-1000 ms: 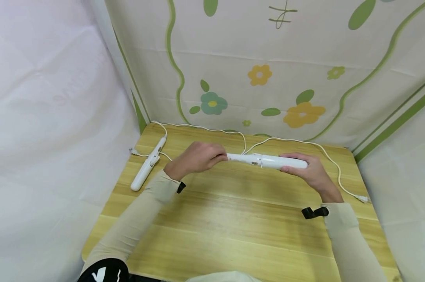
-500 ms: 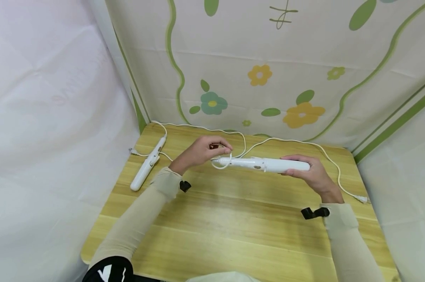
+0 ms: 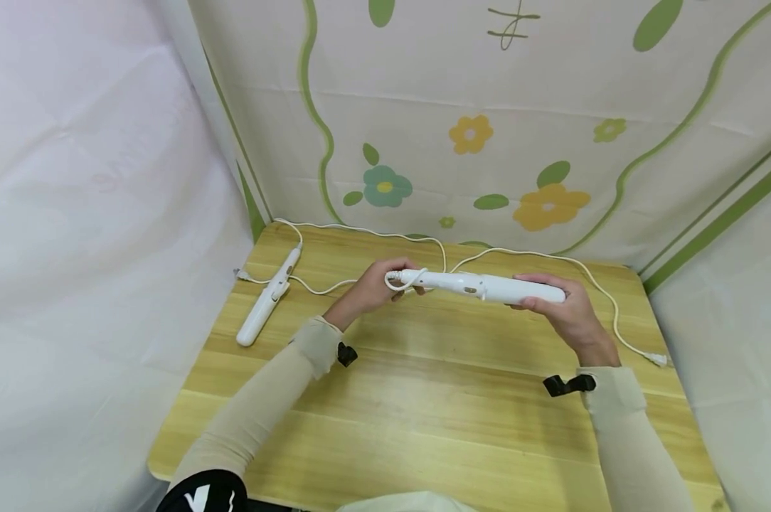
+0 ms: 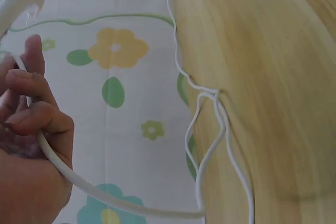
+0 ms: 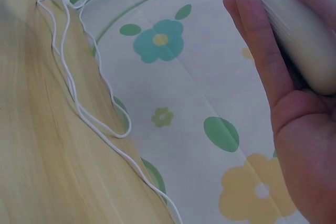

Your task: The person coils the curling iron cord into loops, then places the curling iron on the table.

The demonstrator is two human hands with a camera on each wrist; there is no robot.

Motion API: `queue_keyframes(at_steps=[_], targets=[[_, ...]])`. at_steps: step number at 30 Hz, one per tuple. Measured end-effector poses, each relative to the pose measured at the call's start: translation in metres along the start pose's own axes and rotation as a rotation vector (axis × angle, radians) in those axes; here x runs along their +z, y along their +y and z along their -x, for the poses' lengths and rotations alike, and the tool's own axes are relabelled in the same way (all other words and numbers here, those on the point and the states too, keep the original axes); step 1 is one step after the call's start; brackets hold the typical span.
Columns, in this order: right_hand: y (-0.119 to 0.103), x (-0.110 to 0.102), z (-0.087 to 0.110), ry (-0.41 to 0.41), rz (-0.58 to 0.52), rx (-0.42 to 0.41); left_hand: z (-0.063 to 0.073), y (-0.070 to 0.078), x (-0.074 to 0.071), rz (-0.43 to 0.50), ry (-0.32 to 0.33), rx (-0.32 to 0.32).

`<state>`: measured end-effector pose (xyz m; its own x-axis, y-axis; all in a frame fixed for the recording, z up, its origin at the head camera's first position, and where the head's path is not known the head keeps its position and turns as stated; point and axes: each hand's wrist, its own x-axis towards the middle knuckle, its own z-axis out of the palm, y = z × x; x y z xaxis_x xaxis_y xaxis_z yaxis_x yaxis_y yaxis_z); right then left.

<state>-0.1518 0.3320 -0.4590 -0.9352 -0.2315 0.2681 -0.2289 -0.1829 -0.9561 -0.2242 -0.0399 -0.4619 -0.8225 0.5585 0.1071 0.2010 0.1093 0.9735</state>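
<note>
Grips white wand (image 3: 513, 289) by broad end with right hand (image 3: 571, 313); apparently curls left hand (image 3: 375, 286) round cord (image 4: 94, 194), near back edge of table (image 3: 449, 405). Should handle light, stiff, slick; best held midway.

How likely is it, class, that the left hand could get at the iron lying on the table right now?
Probably not straight away: the left hand has a cord in its grip. Freed of that, it likely could, since the iron lies to its left and nothing seems to cover it.
</note>
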Motion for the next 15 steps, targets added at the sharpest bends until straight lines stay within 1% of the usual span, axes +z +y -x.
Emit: queue_keyframes(at_steps=[2, 5, 8, 11, 12, 15], targets=[[0.002, 0.001, -0.001, 0.03, -0.015, -0.006, 0.002, -0.001, 0.005, -0.038, 0.023, -0.045], [0.003, 0.002, -0.003, 0.071, -0.008, -0.007, 0.006, 0.002, 0.011, -0.15, 0.072, -0.087], [0.004, 0.002, -0.005, 0.103, 0.04, 0.006, 0.01, 0.006, 0.017, -0.293, 0.1, -0.067], [0.004, 0.002, -0.006, 0.128, 0.075, 0.032, 0.015, 0.008, 0.021, -0.415, 0.124, -0.034], [0.005, 0.001, -0.006, 0.138, 0.082, 0.043, 0.016, 0.009, 0.021, -0.444, 0.134, -0.028], [0.007, -0.002, -0.006, 0.17, 0.088, 0.071, 0.021, 0.008, 0.022, -0.485, 0.151, -0.02]])
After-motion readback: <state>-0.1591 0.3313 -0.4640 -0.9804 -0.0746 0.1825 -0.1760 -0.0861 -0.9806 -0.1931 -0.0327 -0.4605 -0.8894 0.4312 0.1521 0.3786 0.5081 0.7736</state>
